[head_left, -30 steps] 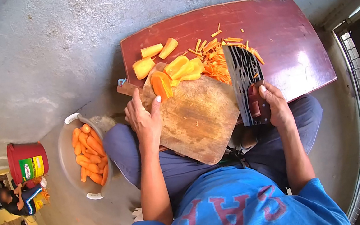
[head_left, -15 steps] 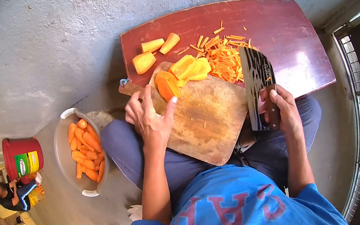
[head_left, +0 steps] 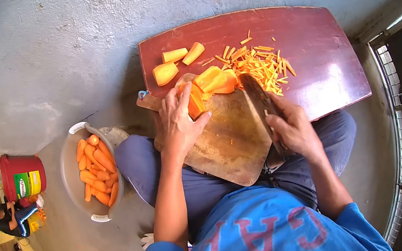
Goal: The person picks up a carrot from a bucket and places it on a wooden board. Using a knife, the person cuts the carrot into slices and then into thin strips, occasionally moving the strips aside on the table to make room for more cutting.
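Note:
My right hand [head_left: 294,128] grips the handle of a wide cleaver [head_left: 258,95], its blade edge-on over the right side of the wooden chopping board [head_left: 231,144]. My left hand [head_left: 179,121] is at the board's left side, its fingers against an orange carrot slab [head_left: 195,100]. More yellow-orange slices [head_left: 215,80] lie beside that slab at the board's top edge. A heap of thin carrot sticks [head_left: 263,68] rests on the red table, just past the blade's tip.
Thick carrot chunks [head_left: 165,73] lie on the red table [head_left: 302,27] at its left. A grey basin [head_left: 68,173] of whole carrots stands on the floor to the left. Farther left are a red bucket [head_left: 11,177] and a seated person [head_left: 11,221].
The cleaver has moved left from beside the board to over its right side, its blade turning from broadside to edge-on. My left hand has shifted slightly right against the slab.

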The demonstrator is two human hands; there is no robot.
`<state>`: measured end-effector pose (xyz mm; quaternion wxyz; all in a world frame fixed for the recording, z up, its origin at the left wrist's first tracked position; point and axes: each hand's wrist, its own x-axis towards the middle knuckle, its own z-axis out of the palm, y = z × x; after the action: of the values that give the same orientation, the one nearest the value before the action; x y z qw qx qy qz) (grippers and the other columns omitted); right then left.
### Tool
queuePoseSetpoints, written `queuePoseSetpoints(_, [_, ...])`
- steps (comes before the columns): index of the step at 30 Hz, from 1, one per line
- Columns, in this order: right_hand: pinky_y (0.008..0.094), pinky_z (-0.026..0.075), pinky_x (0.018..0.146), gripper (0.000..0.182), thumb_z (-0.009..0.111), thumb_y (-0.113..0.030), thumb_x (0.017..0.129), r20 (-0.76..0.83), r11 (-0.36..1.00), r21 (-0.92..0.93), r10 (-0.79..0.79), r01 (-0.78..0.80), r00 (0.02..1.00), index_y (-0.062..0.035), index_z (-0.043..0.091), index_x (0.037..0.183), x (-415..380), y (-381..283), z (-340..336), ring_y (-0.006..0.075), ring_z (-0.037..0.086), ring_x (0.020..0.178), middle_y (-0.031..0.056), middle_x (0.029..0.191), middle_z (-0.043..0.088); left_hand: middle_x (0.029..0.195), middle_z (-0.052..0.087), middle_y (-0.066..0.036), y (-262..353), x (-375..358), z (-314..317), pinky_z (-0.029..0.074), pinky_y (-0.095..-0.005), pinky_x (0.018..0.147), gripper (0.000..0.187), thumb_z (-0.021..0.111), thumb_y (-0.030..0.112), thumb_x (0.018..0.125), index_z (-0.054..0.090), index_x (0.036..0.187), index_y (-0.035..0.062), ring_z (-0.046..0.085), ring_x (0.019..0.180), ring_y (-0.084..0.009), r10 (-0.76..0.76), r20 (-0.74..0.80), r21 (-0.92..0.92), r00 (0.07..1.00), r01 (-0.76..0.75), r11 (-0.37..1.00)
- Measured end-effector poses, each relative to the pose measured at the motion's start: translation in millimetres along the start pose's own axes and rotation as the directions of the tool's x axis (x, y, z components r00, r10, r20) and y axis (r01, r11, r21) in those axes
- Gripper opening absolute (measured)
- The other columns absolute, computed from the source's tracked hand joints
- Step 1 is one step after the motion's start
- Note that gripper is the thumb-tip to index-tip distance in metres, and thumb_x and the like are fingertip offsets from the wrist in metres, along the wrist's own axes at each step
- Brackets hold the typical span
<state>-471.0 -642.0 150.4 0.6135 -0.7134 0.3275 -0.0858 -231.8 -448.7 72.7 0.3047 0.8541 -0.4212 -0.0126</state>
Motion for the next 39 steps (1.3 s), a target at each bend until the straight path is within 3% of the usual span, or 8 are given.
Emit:
queuePoseSetpoints(5, [0.0326,0.054,0.064,0.052,0.065,-0.006,0.109,0.039,0.980,-0.041,-0.193,0.195,0.980,0.0064,0.060,0.160,34,6,36,0.0124,0.065,0.071,0.0079,0.100,0.070,0.159,0.060,-0.023,1,3,3,0.046,-0.0545,0.126,0.093,0.098,0.022,0.086,0.057,0.168,0.0073,0.056,0.148,-0.0439,0.003,-0.024,-0.007,1.000,-0.004,1.000])
queuePoseSetpoints(12, [0.0381,0.059,0.098,0.054,0.073,-0.006,0.110,0.127,0.993,0.027,-0.113,0.111,0.985,0.0072,0.060,0.161,59,-6,35,0.0215,0.074,0.107,0.0162,0.119,0.078,0.149,0.063,-0.025,5,4,6,0.049,-0.0542,0.122,0.092,0.097,0.021,0.089,0.054,0.168,0.0025,0.061,0.141,-0.0458,-0.077,-0.145,-0.083,0.986,0.066,0.994])
queuePoseSetpoints(16, [0.0271,0.053,0.066,0.059,0.075,-0.010,0.111,0.063,0.952,-0.083,-0.289,0.294,0.955,0.0031,0.059,0.166,35,10,16,0.0067,0.062,0.074,0.0015,0.104,0.071,0.145,0.065,-0.027,0,1,17,0.052,-0.0559,0.118,0.088,0.095,0.022,0.092,0.054,0.167,0.0005,0.063,0.137,-0.0475,-0.114,-0.195,-0.033,0.974,0.110,0.993])
queuePoseSetpoints(20, [0.0274,0.054,0.066,0.056,0.077,-0.008,0.109,0.250,0.993,0.018,-0.120,0.120,0.961,0.0035,0.063,0.162,-2,6,-16,0.0074,0.062,0.072,0.0005,0.100,0.071,0.145,0.066,-0.029,-1,-2,13,0.055,-0.0568,0.114,0.085,0.095,0.023,0.093,0.055,0.165,-0.0002,0.066,0.133,-0.0494,-0.055,-0.211,-0.005,0.976,0.055,0.998])
queuePoseSetpoints(25, [0.0328,0.059,0.083,0.055,0.077,-0.007,0.107,0.279,0.917,-0.184,-0.297,0.354,0.913,0.0042,0.064,0.160,25,5,-4,0.0109,0.068,0.093,0.0057,0.111,0.078,0.142,0.065,-0.029,-2,-13,16,0.054,-0.0587,0.112,0.089,0.096,0.020,0.091,0.053,0.166,0.0004,0.065,0.132,-0.0503,0.006,-0.222,-0.023,0.975,-0.011,1.000])
queuePoseSetpoints(31, [0.0375,0.058,0.106,0.057,0.079,-0.008,0.106,0.245,0.928,-0.133,-0.309,0.347,0.919,0.0045,0.064,0.160,72,-4,26,0.0172,0.071,0.117,0.0136,0.129,0.082,0.151,0.062,-0.027,12,-26,5,0.054,-0.0559,0.117,0.090,0.098,0.016,0.088,0.055,0.166,0.0025,0.064,0.137,-0.0485,0.011,-0.123,-0.014,0.992,-0.013,1.000])
queuePoseSetpoints(37, [0.0430,0.060,0.109,0.056,0.079,-0.009,0.105,0.170,0.907,-0.157,-0.365,0.391,0.915,0.0040,0.065,0.157,29,16,8,0.0290,0.079,0.124,0.0248,0.135,0.081,0.146,0.062,-0.026,6,-36,-1,0.050,-0.0580,0.119,0.089,0.100,0.020,0.085,0.059,0.162,0.0007,0.061,0.136,-0.0493,0.049,-0.094,-0.089,0.994,-0.058,0.994])
queuePoseSetpoints(39, [0.0419,0.060,0.109,0.055,0.078,-0.011,0.108,0.216,0.988,-0.054,-0.133,0.148,0.967,0.0045,0.064,0.159,-4,16,-5,0.0279,0.078,0.125,0.0235,0.134,0.081,0.145,0.064,-0.025,10,-38,-4,0.050,-0.0579,0.118,0.089,0.100,0.022,0.085,0.060,0.162,0.0011,0.062,0.134,-0.0482,0.075,-0.118,-0.071,0.990,-0.084,0.994])
